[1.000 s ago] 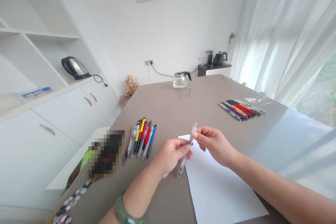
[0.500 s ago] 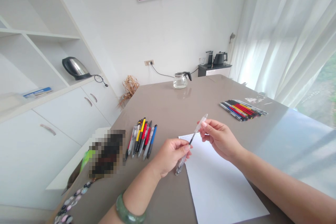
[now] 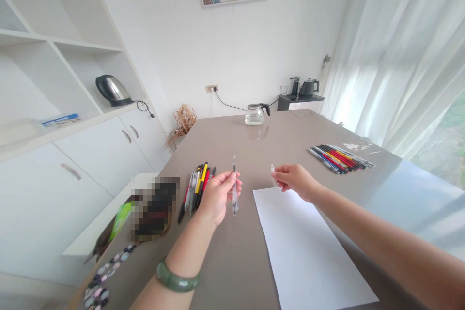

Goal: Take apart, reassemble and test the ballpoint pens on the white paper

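Note:
My left hand (image 3: pixel 218 196) is closed round a clear pen body (image 3: pixel 235 202), held upright with its dark refill and tip pointing up. In my right hand (image 3: pixel 294 181), pinched between thumb and fingers, is a clear pen part (image 3: pixel 272 170), apart from the pen body. Below my right hand lies a white sheet of paper (image 3: pixel 308 247) on the brown table (image 3: pixel 236 271). Several pens (image 3: pixel 199 184) lie just left of my left hand, partly hidden by it. A row of several more pens (image 3: pixel 341 159) lies at the right.
A glass pot (image 3: pixel 255 115) stands at the table's far end. White paper scraps (image 3: pixel 358 146) lie beyond the right row of pens. At the left edge are a bead string (image 3: pixel 103 276) and a blurred dark object (image 3: pixel 156 208). A kettle (image 3: pixel 113 90) sits on a shelf.
The clear part in my right hand has come off the pen body. My left hand has moved left with the body, now upright, and the hands are farther apart. The view has shifted slightly.

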`<state>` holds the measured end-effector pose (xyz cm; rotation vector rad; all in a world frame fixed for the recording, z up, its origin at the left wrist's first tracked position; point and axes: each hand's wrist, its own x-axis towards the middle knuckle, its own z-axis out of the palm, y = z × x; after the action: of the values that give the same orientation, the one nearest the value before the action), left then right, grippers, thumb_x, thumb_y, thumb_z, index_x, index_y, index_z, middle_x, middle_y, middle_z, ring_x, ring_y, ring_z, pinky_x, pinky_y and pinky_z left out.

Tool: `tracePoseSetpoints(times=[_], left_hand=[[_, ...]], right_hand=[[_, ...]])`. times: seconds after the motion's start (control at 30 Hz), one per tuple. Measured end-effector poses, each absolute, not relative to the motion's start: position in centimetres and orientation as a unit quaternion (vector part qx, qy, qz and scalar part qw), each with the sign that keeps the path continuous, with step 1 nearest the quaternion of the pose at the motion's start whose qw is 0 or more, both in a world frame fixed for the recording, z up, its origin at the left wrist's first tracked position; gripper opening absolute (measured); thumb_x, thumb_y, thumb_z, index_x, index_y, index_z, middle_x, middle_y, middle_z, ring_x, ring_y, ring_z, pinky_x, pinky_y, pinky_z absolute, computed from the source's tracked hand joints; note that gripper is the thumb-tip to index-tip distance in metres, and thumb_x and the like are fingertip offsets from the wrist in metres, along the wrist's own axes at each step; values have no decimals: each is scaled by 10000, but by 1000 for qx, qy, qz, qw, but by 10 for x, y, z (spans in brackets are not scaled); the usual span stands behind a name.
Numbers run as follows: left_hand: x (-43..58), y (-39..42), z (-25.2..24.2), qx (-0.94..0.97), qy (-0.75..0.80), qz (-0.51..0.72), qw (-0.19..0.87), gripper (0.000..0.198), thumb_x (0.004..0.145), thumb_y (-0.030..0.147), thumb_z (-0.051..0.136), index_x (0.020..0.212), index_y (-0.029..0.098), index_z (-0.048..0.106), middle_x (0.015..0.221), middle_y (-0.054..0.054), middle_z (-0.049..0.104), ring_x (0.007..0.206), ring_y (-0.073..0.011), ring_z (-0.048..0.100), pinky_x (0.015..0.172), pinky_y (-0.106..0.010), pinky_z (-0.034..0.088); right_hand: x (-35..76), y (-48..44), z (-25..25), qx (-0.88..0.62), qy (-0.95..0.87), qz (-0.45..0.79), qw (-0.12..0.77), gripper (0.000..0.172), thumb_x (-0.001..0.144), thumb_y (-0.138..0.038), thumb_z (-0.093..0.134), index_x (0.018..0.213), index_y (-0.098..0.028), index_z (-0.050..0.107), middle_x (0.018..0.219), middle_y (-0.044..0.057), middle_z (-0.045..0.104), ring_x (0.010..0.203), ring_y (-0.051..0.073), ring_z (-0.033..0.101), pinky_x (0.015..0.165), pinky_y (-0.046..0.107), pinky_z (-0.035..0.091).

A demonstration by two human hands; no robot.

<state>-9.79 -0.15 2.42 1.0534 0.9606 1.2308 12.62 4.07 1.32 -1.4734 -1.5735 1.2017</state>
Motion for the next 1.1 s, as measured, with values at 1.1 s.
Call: tracePoseSetpoints(times=[1.1], left_hand=[[-96, -6, 29, 452, 399, 529, 598, 274, 690, 371, 588, 842, 143, 605, 695, -39, 575, 592, -104, 524, 559, -228, 415]], right_hand=[[51, 103, -5, -640, -649, 368, 186, 277, 619, -395, 609, 548, -129, 576, 465, 58, 572, 391, 111, 501, 378, 207, 381]])
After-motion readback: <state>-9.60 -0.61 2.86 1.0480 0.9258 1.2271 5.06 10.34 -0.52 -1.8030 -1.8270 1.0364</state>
